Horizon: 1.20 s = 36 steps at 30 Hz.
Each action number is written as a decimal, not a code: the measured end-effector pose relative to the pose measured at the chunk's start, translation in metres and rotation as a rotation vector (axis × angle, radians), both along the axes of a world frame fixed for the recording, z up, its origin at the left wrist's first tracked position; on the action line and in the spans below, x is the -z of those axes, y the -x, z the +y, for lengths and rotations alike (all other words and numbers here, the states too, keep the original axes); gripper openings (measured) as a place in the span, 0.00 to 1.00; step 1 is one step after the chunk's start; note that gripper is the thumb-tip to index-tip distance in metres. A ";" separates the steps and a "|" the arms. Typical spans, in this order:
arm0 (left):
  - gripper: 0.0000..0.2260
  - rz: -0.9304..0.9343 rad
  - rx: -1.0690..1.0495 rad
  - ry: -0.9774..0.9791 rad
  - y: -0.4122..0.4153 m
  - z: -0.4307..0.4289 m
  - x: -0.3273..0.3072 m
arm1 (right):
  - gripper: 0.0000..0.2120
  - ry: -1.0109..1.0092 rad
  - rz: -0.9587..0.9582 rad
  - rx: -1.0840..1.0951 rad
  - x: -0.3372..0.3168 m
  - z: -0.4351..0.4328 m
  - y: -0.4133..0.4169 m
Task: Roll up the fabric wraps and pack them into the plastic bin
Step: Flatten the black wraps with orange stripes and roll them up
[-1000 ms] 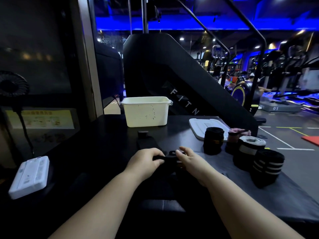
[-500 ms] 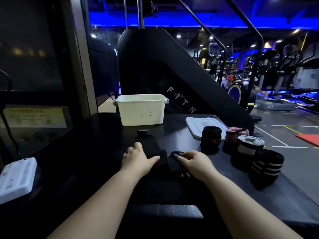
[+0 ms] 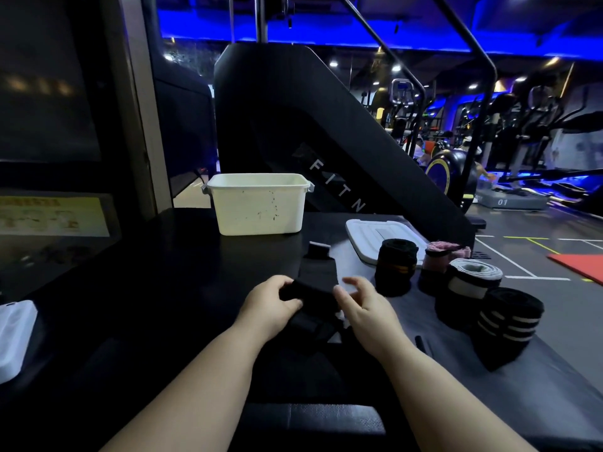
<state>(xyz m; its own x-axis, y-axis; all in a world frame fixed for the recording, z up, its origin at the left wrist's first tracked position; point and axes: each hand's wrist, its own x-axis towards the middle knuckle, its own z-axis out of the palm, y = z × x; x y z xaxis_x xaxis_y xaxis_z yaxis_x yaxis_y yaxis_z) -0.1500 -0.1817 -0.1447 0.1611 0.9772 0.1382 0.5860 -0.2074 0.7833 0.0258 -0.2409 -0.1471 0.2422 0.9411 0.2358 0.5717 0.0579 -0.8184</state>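
A long black fabric wrap (image 3: 318, 275) lies flat on the dark table, its far end pointing at the white plastic bin (image 3: 259, 208). The near end is curled into a small roll (image 3: 310, 296). My left hand (image 3: 269, 308) grips that roll from the left. My right hand (image 3: 368, 309) hovers just right of it with fingers spread, touching nothing I can see. To the right stand rolled wraps: a black one with orange stripes (image 3: 394, 265), a pink one (image 3: 437, 261), a grey-white one (image 3: 470, 287) and a black one with white stripes (image 3: 507, 322).
The bin's white lid (image 3: 368, 233) lies flat behind the rolled wraps. A white device (image 3: 13, 337) sits at the table's left edge. A big black stair machine (image 3: 326, 132) rises behind the table. Gym floor drops off to the right.
Both hands lay flat on the wrap half a second ago. Now the left hand has curled the near end into a roll and the right hand has lifted off, fingers open.
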 end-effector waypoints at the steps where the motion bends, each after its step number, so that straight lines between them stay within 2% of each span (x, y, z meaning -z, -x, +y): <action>1: 0.11 -0.075 0.039 -0.012 0.000 0.000 0.002 | 0.19 -0.006 0.009 0.025 -0.001 0.001 0.000; 3: 0.15 -0.160 0.111 -0.010 0.000 0.001 0.006 | 0.22 -0.004 0.041 0.061 -0.002 0.002 -0.002; 6: 0.14 -0.170 0.173 0.025 -0.001 -0.002 0.008 | 0.21 0.020 0.049 0.079 -0.002 0.001 -0.002; 11: 0.15 -0.231 0.191 0.030 0.003 -0.004 0.007 | 0.12 -0.015 0.059 0.088 0.000 0.001 -0.005; 14: 0.13 -0.298 0.176 0.036 0.003 -0.005 0.005 | 0.07 -0.061 0.132 0.056 -0.003 -0.003 -0.007; 16: 0.12 -0.354 0.135 0.001 0.004 -0.004 0.005 | 0.02 -0.112 0.183 0.055 -0.004 -0.006 -0.007; 17: 0.11 -0.365 0.093 -0.032 0.005 -0.002 0.004 | 0.03 -0.136 0.177 0.057 -0.004 -0.007 -0.007; 20: 0.08 -0.292 -0.083 -0.110 0.008 0.001 0.003 | 0.04 -0.154 0.081 0.029 -0.003 -0.011 -0.002; 23: 0.09 -0.191 -0.187 -0.194 0.010 0.004 0.004 | 0.11 -0.131 -0.112 -0.024 -0.001 -0.014 0.001; 26: 0.10 -0.116 -0.206 -0.176 0.012 0.005 0.006 | 0.11 -0.126 -0.251 -0.084 -0.002 -0.014 0.002; 29: 0.06 -0.072 -0.142 -0.079 0.013 0.003 0.005 | 0.07 -0.206 -0.265 -0.070 -0.003 -0.013 0.002; 31: 0.15 0.030 -0.123 -0.002 0.013 0.000 0.000 | 0.07 -0.215 -0.258 -0.046 -0.001 -0.011 0.000; 33: 0.24 0.182 -0.139 0.040 0.012 -0.005 -0.007 | 0.09 -0.133 -0.215 -0.064 0.002 -0.009 0.000; 35: 0.27 0.313 -0.191 0.046 0.011 -0.009 -0.012 | 0.10 -0.032 -0.180 -0.123 0.004 -0.006 0.000; 36: 0.25 0.367 -0.218 0.037 0.011 -0.009 -0.013 | 0.10 0.005 -0.192 -0.140 0.004 -0.005 0.001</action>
